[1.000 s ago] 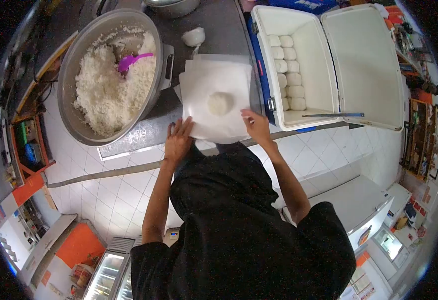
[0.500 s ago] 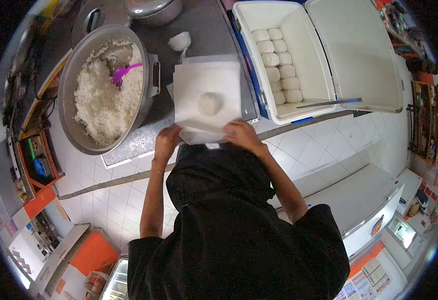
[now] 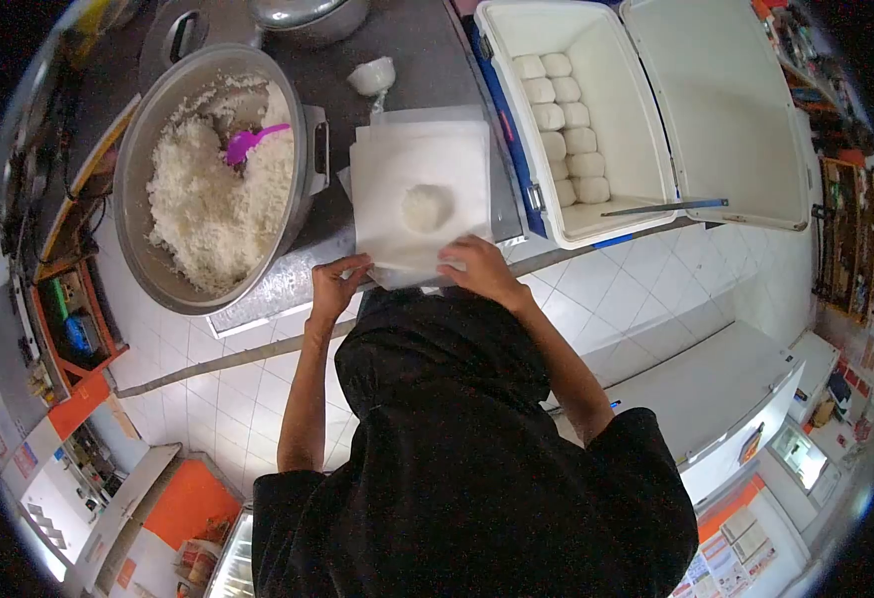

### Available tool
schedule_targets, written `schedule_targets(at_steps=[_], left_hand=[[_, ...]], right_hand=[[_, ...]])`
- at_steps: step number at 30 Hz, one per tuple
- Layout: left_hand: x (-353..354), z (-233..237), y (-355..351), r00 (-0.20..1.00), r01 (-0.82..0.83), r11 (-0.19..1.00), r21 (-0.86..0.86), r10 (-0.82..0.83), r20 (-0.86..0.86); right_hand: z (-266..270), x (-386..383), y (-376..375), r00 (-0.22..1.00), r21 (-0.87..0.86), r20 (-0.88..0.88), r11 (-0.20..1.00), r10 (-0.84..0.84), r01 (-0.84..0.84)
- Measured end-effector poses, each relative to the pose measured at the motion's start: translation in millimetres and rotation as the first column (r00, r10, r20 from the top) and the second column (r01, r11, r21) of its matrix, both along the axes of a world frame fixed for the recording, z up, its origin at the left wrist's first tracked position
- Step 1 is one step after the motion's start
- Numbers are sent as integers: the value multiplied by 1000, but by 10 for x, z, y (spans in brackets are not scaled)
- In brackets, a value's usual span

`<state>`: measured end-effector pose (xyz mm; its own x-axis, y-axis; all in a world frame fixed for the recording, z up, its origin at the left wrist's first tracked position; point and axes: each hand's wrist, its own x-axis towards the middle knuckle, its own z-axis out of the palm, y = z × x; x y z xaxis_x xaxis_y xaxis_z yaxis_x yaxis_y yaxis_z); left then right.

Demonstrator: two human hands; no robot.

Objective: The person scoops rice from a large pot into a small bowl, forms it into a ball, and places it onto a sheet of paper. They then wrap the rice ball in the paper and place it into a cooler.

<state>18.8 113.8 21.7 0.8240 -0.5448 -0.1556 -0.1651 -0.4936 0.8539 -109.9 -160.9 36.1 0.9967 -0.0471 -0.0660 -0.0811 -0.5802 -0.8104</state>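
Note:
A rounded mound of white rice (image 3: pixel 425 208) sits on a stack of white paper sheets (image 3: pixel 422 149) at the front of the table. My left hand (image 3: pixel 337 284) pinches the near left corner of the top sheet. At the near right edge, my right hand (image 3: pixel 479 269) has its fingers closed on the same sheet, whose near edge is lifted a little. To the left stands a big metal pot (image 3: pixel 131 214) of loose cooked rice (image 3: pixel 203 199), with a purple spoon (image 3: pixel 246 146) stuck in it. Behind the paper lies a white scoop (image 3: pixel 371 77).
On the right, an open white-and-blue cooler (image 3: pixel 636 130) holds several wrapped white parcels (image 3: pixel 577 140), its lid (image 3: pixel 721 110) swung out to the right. A lidded metal pot (image 3: pixel 317 22) stands at the back. The table's front edge (image 3: pixel 283 299) runs just before me.
The near edge of the sheet has shifted slightly under my fingers, and my right hand has moved a little inward. The whole view has moved slightly.

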Motion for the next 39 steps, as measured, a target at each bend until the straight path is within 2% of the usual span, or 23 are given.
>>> schedule_targets(at_steps=[4,10,12,14,15,16,17,18,19,21,22,23,24,25,26,28,30,32,34,35,36,38,39], left_hand=[[24,135,-38,993,-28,999,18,30,-113],[19,44,-176,942,176,984,18,-174,287],[26,-66,-193,1000,-21,1000,2,21,7],[137,-165,-369,992,-107,989,-97,114,60],[204,-332,-441,976,-193,972,-131,204,75],[261,-270,-557,953,-276,947,-164,292,83],[310,-192,-618,951,-309,951,-2,309,17],[281,-239,-606,951,-310,951,-4,310,15],[251,-311,-608,921,-379,925,-33,381,81],[312,-314,-706,879,-442,892,-93,452,154],[232,-210,-724,939,-158,961,227,74,336],[82,-106,-700,869,88,819,568,-342,358],[-103,-360,-651,668,275,859,431,-494,557],[-181,-398,-695,507,397,807,438,-591,628],[-281,-451,-774,493,382,748,543,-662,565],[-304,-380,-853,531,340,714,612,-683,502],[-280,-312,-881,563,336,723,604,-668,487],[-262,-283,-887,588,332,727,602,-658,470],[-347,-268,-868,590,345,706,618,-675,443],[-354,-255,-881,586,346,704,620,-678,444],[-344,-234,-891,592,347,699,625,-680,432],[-321,-171,-885,589,347,686,639,-690,421],[-315,-133,-903,588,345,664,663,-704,399]], right_hand=[[-88,19,2,999,-114,2,993,-40,40],[-8,68,-22,991,-27,9,991,-132,133],[40,76,-128,981,-47,-35,981,-190,189],[-186,156,-286,950,48,20,949,-313,311],[-145,230,-362,892,121,-204,893,-404,433],[-249,289,-440,895,117,-196,897,-400,426],[-367,368,-491,868,105,-220,874,-445,475],[-546,356,-514,835,91,-250,847,-490,524],[-644,333,-508,862,-29,-170,876,-479,481],[-691,219,-489,837,-29,-52,839,-545,544],[-707,150,-456,800,-15,45,801,-598,599],[-742,91,-407,706,-22,58,707,-705,707],[-677,58,-383,711,-21,55,711,-701,703],[-544,53,-388,661,-6,-202,676,-722,737],[-371,70,-383,571,-5,-442,639,-691,769],[-304,135,-403,554,163,-546,570,-628,806],[-776,61,-535,772,287,-213,717,-599,635],[-1213,269,-843,895,332,-135,832,-425,445],[-531,682,-740,808,377,-321,717,-493,587],[-704,838,-850,807,379,-319,714,-496,589],[-1036,995,-969,905,109,-70,899,-420,425],[-1031,1190,-982,957,-210,144,937,-252,278],[-653,1375,-916,995,-413,-49,909,-83,55]])
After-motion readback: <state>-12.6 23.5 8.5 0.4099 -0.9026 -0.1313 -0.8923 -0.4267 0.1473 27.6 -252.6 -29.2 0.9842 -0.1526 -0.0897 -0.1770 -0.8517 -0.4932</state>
